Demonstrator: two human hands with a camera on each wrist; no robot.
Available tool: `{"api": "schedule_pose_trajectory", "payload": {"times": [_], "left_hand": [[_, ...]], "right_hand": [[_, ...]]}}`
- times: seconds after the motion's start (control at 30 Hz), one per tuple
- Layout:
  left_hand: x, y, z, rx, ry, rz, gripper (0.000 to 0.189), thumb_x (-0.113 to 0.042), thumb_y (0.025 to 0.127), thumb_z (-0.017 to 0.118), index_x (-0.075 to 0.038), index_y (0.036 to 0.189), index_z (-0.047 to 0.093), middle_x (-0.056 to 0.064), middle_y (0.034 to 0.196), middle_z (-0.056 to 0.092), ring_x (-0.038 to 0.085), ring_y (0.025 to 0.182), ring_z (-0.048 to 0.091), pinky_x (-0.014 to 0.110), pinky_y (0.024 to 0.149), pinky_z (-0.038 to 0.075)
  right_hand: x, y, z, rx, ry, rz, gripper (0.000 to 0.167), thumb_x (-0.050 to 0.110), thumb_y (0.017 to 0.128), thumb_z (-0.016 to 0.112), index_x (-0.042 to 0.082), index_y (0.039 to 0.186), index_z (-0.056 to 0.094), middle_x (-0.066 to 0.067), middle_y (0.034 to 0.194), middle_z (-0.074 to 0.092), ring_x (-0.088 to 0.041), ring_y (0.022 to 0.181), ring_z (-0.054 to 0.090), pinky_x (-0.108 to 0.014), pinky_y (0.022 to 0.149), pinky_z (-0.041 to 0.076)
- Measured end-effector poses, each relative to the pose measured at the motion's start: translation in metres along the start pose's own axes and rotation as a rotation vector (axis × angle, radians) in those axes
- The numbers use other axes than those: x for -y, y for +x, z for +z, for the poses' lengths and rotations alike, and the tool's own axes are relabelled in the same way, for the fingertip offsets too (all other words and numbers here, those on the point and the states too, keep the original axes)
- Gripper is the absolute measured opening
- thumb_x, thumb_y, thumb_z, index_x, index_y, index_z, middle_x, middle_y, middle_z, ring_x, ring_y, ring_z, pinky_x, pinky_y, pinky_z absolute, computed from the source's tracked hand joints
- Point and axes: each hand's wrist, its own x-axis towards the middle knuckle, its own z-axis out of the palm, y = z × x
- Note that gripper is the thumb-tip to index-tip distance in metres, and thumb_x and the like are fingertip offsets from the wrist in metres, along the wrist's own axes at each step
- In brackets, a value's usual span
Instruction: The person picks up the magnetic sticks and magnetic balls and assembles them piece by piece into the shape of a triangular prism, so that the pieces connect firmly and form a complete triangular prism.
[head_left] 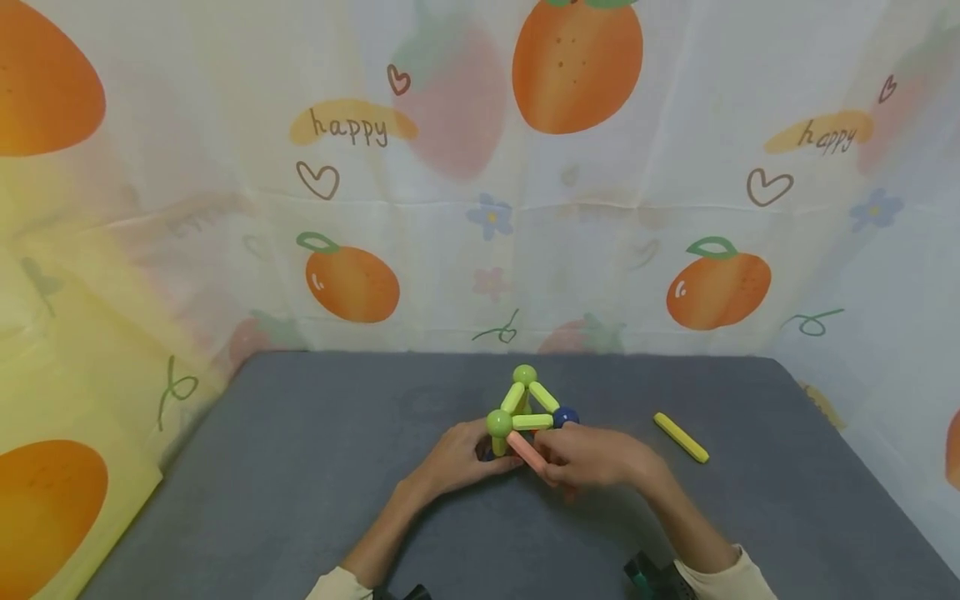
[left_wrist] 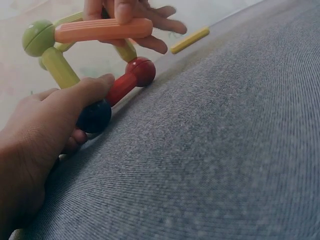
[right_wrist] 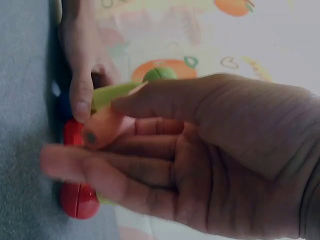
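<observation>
A frame of magnetic building sticks and balls stands on the table, with yellow-green sticks (head_left: 532,422) joining green balls (head_left: 498,423) and a dark blue ball (head_left: 566,415) at its top. Low on the frame, my left hand (head_left: 453,458) grips the corner around another dark blue ball (left_wrist: 95,117); a red stick (left_wrist: 121,89) runs from there to a red ball (left_wrist: 141,71). My right hand (head_left: 600,457) pinches an orange stick (left_wrist: 102,30) between thumb and fingers. Its far end meets the near green ball; the near end shows a dark spot.
A loose yellow stick (head_left: 681,437) lies on the grey cloth-covered table (head_left: 300,467), to the right of my right hand. Behind the table hangs a fruit-printed curtain (head_left: 450,250), which also lines both sides.
</observation>
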Motion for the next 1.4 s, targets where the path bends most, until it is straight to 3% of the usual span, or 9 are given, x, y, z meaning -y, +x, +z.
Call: {"api": "schedule_pose_trajectory", "payload": {"times": [0.17, 0.4, 0.57, 0.73, 0.9, 1.0, 1.17, 1.3, 1.4], "left_hand": [[0.001, 0.000, -0.001, -0.004, 0.016, 0.005, 0.031, -0.048, 0.092, 0.079, -0.028, 0.112, 0.067, -0.012, 0.068, 0.047, -0.003, 0.057, 0.040, 0.016, 0.057, 0.034], [0.002, 0.001, -0.001, -0.008, 0.025, 0.023, 0.029, -0.046, 0.092, 0.079, -0.026, 0.109, 0.066, -0.012, 0.071, 0.051, -0.004, 0.061, 0.043, 0.016, 0.059, 0.037], [0.001, 0.000, -0.001, -0.008, 0.034, 0.011, 0.027, -0.047, 0.092, 0.078, -0.026, 0.103, 0.064, -0.013, 0.070, 0.050, -0.004, 0.060, 0.042, 0.016, 0.058, 0.036], [0.000, 0.001, -0.001, -0.001, 0.026, 0.000, 0.028, -0.048, 0.092, 0.078, -0.026, 0.097, 0.062, -0.012, 0.069, 0.049, -0.004, 0.058, 0.041, 0.016, 0.057, 0.034], [0.000, 0.000, -0.001, -0.002, 0.008, -0.012, 0.028, -0.048, 0.092, 0.078, -0.025, 0.094, 0.062, -0.011, 0.067, 0.049, -0.003, 0.057, 0.042, 0.018, 0.056, 0.036], [-0.001, 0.002, -0.001, -0.011, 0.000, -0.027, 0.029, -0.048, 0.091, 0.078, -0.025, 0.095, 0.062, -0.011, 0.067, 0.048, -0.002, 0.057, 0.041, 0.019, 0.057, 0.035], [0.000, 0.002, -0.001, -0.055, -0.017, -0.053, 0.033, -0.042, 0.091, 0.081, -0.020, 0.097, 0.058, -0.010, 0.069, 0.044, -0.002, 0.058, 0.036, 0.018, 0.059, 0.033], [0.001, 0.002, -0.001, -0.129, -0.045, -0.093, 0.043, -0.036, 0.087, 0.086, -0.015, 0.089, 0.049, -0.008, 0.068, 0.039, -0.002, 0.058, 0.032, 0.017, 0.059, 0.031], [0.001, 0.003, -0.001, -0.180, -0.053, -0.108, 0.045, -0.033, 0.085, 0.087, -0.012, 0.087, 0.048, -0.006, 0.069, 0.044, -0.001, 0.058, 0.036, 0.017, 0.058, 0.035]], "right_hand": [[0.010, 0.008, 0.019, -0.219, -0.232, 0.052, 0.044, 0.033, 0.115, 0.042, 0.012, 0.080, 0.060, 0.000, 0.051, 0.049, -0.011, 0.036, 0.049, -0.025, 0.044, 0.039], [0.013, 0.018, 0.050, -0.678, -0.889, 0.066, 0.041, 0.036, 0.104, 0.064, 0.015, 0.071, 0.053, 0.000, 0.055, 0.040, -0.015, 0.042, 0.039, -0.031, 0.040, 0.034], [0.009, 0.022, 0.060, -0.807, -1.048, 0.078, 0.039, 0.027, 0.094, 0.078, 0.017, 0.065, 0.055, 0.001, 0.053, 0.046, -0.014, 0.042, 0.043, -0.031, 0.040, 0.038], [0.011, 0.017, 0.052, -0.633, -0.920, 0.159, 0.025, 0.006, 0.090, 0.079, 0.010, 0.071, 0.063, -0.006, 0.063, 0.055, -0.018, 0.053, 0.050, -0.039, 0.049, 0.049], [0.024, -0.003, 0.019, -0.242, -0.459, 0.282, 0.014, 0.012, 0.095, 0.076, 0.009, 0.085, 0.068, -0.006, 0.072, 0.059, -0.019, 0.051, 0.060, -0.036, 0.061, 0.054], [0.020, -0.022, -0.004, -0.107, -0.231, 0.216, 0.012, 0.017, 0.096, 0.076, 0.011, 0.087, 0.071, -0.007, 0.066, 0.064, -0.024, 0.045, 0.066, -0.028, 0.064, 0.055], [-0.013, -0.031, -0.030, -0.028, -0.131, 0.071, 0.017, 0.016, 0.097, 0.074, 0.005, 0.083, 0.075, -0.007, 0.055, 0.068, -0.027, 0.051, 0.070, -0.024, 0.063, 0.055], [-0.042, -0.010, -0.028, -0.063, -0.155, 0.034, 0.022, 0.018, 0.094, 0.078, 0.001, 0.107, 0.072, -0.005, 0.079, 0.077, -0.012, 0.068, 0.071, -0.023, 0.067, 0.055], [-0.055, 0.004, -0.022, -0.052, -0.156, -0.031, 0.024, 0.020, 0.093, 0.079, 0.001, 0.107, 0.072, -0.004, 0.092, 0.077, -0.003, 0.077, 0.066, -0.023, 0.070, 0.054]]}}
